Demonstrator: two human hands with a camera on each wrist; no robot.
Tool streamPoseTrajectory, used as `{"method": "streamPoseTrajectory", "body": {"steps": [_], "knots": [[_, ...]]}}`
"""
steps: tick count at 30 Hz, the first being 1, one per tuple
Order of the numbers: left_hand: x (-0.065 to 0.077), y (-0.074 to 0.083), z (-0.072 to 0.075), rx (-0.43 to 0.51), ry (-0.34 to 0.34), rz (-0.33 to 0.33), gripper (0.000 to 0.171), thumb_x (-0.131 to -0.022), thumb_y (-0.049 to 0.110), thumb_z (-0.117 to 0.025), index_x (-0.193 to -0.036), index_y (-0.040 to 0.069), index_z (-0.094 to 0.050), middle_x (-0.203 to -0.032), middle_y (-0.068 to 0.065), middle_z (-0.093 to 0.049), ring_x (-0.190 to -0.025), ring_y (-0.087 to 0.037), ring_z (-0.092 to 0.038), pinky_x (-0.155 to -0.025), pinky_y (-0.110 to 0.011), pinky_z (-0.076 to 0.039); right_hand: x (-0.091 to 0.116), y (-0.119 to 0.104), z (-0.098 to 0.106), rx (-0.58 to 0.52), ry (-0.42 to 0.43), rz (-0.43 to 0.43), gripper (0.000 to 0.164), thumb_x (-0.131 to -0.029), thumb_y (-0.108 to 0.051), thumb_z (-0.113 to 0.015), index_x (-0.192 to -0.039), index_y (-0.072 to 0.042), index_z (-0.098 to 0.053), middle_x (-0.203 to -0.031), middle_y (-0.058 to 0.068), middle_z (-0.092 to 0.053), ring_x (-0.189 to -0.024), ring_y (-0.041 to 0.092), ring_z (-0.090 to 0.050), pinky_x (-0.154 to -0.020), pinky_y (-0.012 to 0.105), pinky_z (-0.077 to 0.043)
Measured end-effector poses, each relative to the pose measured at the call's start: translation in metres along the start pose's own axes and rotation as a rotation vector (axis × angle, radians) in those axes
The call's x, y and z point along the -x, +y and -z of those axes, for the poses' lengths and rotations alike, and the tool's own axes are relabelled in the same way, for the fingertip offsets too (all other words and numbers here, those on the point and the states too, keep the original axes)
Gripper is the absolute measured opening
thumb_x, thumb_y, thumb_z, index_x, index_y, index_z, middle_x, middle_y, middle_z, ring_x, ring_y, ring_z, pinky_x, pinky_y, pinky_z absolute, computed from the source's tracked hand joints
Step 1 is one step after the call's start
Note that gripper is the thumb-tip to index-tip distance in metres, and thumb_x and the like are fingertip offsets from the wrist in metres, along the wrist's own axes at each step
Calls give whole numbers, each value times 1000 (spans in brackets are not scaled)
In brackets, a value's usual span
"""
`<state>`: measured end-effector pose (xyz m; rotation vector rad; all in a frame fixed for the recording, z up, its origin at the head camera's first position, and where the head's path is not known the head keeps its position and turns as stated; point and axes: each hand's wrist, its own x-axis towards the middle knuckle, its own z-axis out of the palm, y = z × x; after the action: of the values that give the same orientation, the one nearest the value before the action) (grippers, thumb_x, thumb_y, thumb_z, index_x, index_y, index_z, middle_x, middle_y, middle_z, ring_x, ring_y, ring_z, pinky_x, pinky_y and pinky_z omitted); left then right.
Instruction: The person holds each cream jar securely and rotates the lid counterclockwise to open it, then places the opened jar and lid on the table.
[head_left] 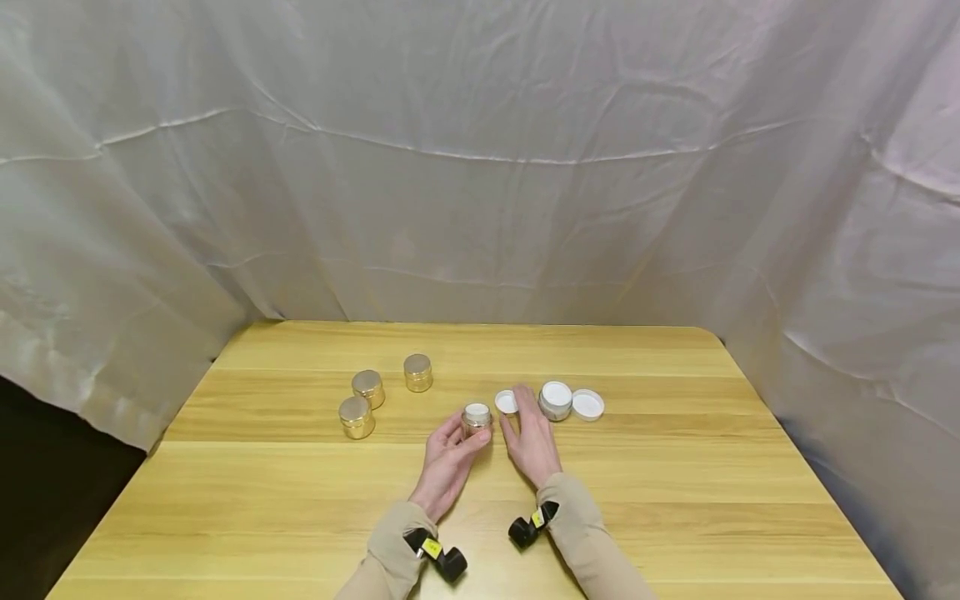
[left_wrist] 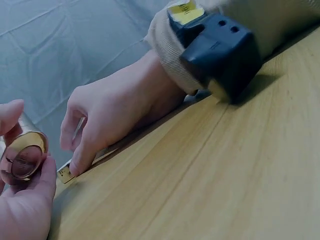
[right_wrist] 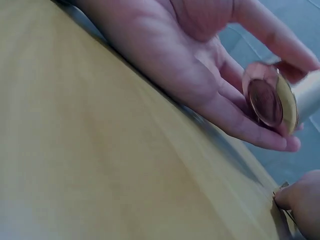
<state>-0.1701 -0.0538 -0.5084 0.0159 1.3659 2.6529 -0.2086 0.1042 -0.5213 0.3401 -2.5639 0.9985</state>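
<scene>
A pale curtain [head_left: 480, 208] backs the wooden worktop [head_left: 285, 500]. The left grip [head_left: 446, 467] holds a white-topped jar [head_left: 477, 419]; right of this jar the right grip [head_left: 534, 442] pinches an upturned lid [head_left: 506, 402], and left of it stand gold jars [head_left: 368, 388].

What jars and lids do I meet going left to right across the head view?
First gold jar, second gold jar just behind it, third gold jar, white-topped jar in the left hand, first lid at the right hand, other white-topped jar, second lid.
</scene>
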Motion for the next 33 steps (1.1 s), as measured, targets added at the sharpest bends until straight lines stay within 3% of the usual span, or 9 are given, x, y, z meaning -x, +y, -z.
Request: {"method": "streamPoseTrajectory", "body": {"steps": [4,9,16,20,24,28,33], "knots": [[-2,-2,2,-115,6,-16,65,-89,-4,-67,-146,-10,-37,-139,-22,-55,-115,-11,-62,-103,-23,-54,11,-1,5,-30,-40,17,59,-95,-7,-65,-147,8,-41,-154,29,-42,-145,45,-39,-120,55,-35],[-6,-2,4,-274,35,-72,61,-89,4,-72,-142,-9,-44,-138,-26,-57,-113,-13,-64,-101,-21,-54,21,-2,10,-84,-29,48,60,-90,1,-67,-145,7,-46,-153,28,-44,-142,43,-44,-118,54,-37],[-11,-3,6,-575,77,-185,64,-87,12,-78,-141,-4,-47,-137,-23,-61,-131,-34,-57,-119,-47,-41,25,-5,13,-210,68,29,52,-83,9,-67,-134,3,-58,-147,26,-52,-134,43,-52,-114,54,-42],[-17,-4,7,-654,109,-265,62,-84,9,-80,-137,-2,-49,-135,-22,-63,-130,-37,-56,-120,-54,-37,24,-4,11,-213,155,68,41,-83,10,-66,-123,2,-65,-138,24,-61,-125,43,-60,-107,54,-50],[-22,-4,6,-716,125,-328,60,-82,7,-81,-133,-1,-52,-132,-21,-65,-127,-36,-59,-117,-54,-41,23,-3,11,-221,223,73,33,-81,12,-67,-112,0,-70,-121,18,-69,-103,32,-68,-92,42,-59],[-26,-3,2,-752,154,-358,56,-79,6,-83,-130,1,-58,-129,-20,-66,-124,-36,-61,-114,-52,-46,23,-3,12,-244,245,39,31,-80,14,-65,-106,-1,-72,-110,14,-67,-81,18,-62,-74,24,-57],[-33,-4,1,-839,222,-394,55,-76,8,-85,-127,2,-63,-125,-19,-63,-121,-36,-62,-110,-48,-50,23,-4,12,-218,216,9,27,-79,13,-65,-101,-1,-73,-93,11,-66,-74,7,-53,-67,19,-51]]}}
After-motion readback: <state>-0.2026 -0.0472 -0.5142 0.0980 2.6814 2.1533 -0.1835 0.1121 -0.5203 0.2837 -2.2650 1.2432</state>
